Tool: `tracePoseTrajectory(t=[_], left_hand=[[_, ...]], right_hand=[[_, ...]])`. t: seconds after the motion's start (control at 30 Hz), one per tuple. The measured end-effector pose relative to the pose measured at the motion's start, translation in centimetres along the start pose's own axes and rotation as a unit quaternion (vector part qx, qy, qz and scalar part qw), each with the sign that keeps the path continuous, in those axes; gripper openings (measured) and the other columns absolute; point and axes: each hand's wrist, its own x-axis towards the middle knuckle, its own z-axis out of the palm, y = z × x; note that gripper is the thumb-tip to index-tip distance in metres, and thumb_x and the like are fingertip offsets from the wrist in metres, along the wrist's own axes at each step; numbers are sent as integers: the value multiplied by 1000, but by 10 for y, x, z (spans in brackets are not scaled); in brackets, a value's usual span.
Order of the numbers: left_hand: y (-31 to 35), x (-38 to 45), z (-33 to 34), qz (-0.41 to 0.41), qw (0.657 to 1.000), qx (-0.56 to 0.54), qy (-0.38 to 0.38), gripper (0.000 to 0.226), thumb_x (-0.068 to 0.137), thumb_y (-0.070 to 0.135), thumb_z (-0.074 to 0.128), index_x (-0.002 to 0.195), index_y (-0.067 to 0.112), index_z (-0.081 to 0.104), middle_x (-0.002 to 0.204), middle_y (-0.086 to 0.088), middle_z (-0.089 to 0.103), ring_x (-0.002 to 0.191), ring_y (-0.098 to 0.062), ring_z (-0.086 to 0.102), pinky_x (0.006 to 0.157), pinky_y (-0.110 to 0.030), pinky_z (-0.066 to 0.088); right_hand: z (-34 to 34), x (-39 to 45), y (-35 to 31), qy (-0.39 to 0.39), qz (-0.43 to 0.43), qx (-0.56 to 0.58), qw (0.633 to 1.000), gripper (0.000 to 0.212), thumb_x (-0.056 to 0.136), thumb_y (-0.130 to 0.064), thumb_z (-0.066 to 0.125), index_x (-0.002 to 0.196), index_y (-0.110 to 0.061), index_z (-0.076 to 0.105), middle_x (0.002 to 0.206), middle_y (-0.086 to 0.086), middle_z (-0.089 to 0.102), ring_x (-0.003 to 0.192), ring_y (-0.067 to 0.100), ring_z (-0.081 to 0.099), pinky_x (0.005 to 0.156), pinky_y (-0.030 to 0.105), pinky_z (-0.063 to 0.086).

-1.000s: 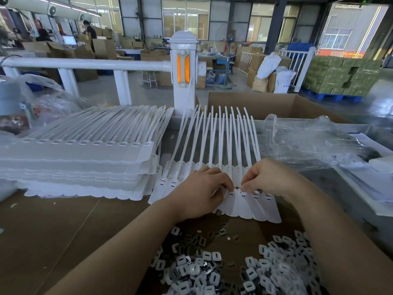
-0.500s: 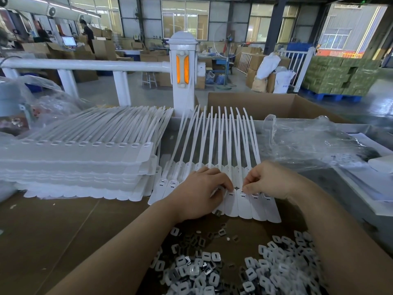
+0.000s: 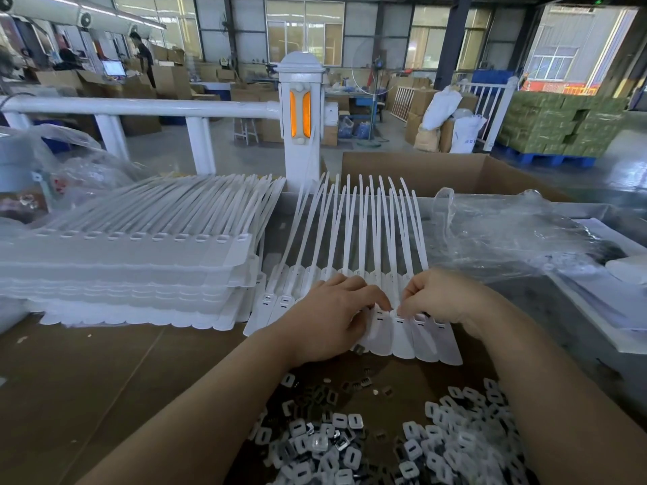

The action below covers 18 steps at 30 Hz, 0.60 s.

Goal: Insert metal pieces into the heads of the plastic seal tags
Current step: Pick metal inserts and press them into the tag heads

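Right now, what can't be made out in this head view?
- Whether a metal piece sits between the fingertips: left hand and right hand cover that seal tag head.
- Heads under the left hand: hidden.
- Pile of metal pieces: cut off by the bottom edge.

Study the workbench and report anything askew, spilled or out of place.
A few small metal pieces lie scattered on the cardboard, apart from the main pile. The tails of the row of seal tags fan unevenly. Nothing looks damaged.

The hands [image 3: 385, 309] hide several heads of the seal tags [image 3: 350, 239].
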Motion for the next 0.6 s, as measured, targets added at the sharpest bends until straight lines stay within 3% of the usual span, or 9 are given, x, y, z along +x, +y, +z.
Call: tracePoseTrajectory(t=[0.13, 0.27, 0.43, 0.6], left_hand=[[2, 1, -3, 10, 998, 52, -36, 50, 98, 18, 44, 140, 44, 43, 121, 5, 50, 111, -15, 41, 100, -40, 37], [5, 3, -2, 11, 994, 92, -52, 50, 99, 22, 40, 142, 48, 38, 124, 4, 46, 114, -17, 39, 98, -37, 34], [10, 8, -2, -12, 995, 79, -54, 52, 98, 19, 40, 140, 49, 41, 120, 4, 48, 111, -17, 40, 97, -38, 34], [13, 11, -5, -33, 994, 69, -77, 51, 99, 20, 38, 140, 51, 43, 118, 5, 46, 112, -16, 39, 98, -37, 32]], right_hand=[[1, 5, 9, 70, 25, 129, 989, 8, 96, -22, 62, 93, -15, 64, 76, 4, 61, 59, 13, 50, 50, 25, 34], [8, 10, 13, 121, 16, 145, 982, 13, 98, -24, 59, 89, -17, 62, 78, 5, 62, 56, 12, 50, 49, 24, 35], [5, 12, 18, 121, 23, 187, 975, 12, 98, -22, 60, 94, -12, 65, 68, 3, 60, 38, 3, 45, 34, 14, 33], [6, 13, 21, 121, 22, 199, 972, 11, 98, -20, 61, 89, -14, 64, 66, 4, 60, 34, 2, 42, 32, 13, 31]])
